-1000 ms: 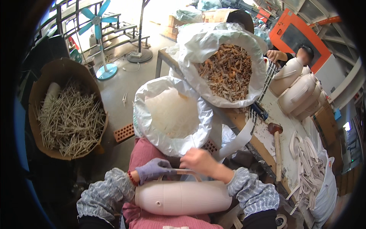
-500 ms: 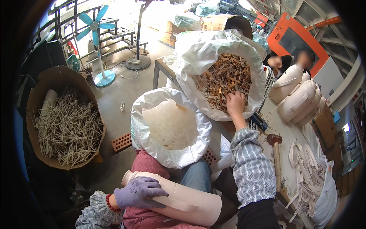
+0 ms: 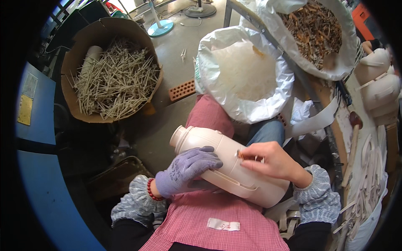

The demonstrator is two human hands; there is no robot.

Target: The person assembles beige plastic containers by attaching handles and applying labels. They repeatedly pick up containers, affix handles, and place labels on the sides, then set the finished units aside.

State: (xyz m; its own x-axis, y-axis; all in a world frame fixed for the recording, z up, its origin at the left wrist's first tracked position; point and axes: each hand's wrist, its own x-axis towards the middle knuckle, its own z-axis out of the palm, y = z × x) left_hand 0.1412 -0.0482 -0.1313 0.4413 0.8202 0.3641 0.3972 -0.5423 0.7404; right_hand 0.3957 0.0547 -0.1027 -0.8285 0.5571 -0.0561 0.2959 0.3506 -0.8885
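Observation:
Across my lap lies a pale pink vacuum jug body [image 3: 224, 142], its neck toward the left and its long handle [image 3: 230, 184] on the side facing me. My left hand [image 3: 188, 167], in a lavender knit glove, grips the jug by the handle side, fingers curled over the body. My bare right hand [image 3: 276, 161] is closed in a pinch just over the jug's upper side. Between its fingertips show small brown pieces [image 3: 243, 155], like those in the far right sack; how many is hidden.
Beyond my knees stands a white sack [image 3: 205, 79] of translucent plastic parts. A second sack [image 3: 270, 19] holds brown pieces. On the left is a cardboard box [image 3: 69, 71] of thin beige sticks. Right, a bench carries a mallet [image 3: 355, 121], pale strips [image 3: 364, 184] and more jugs [image 3: 379, 90].
My right hand has come out of the sack of brown pieces and back to the jug, carrying some. The jug stays on my lap under my left hand. The view has tilted down.

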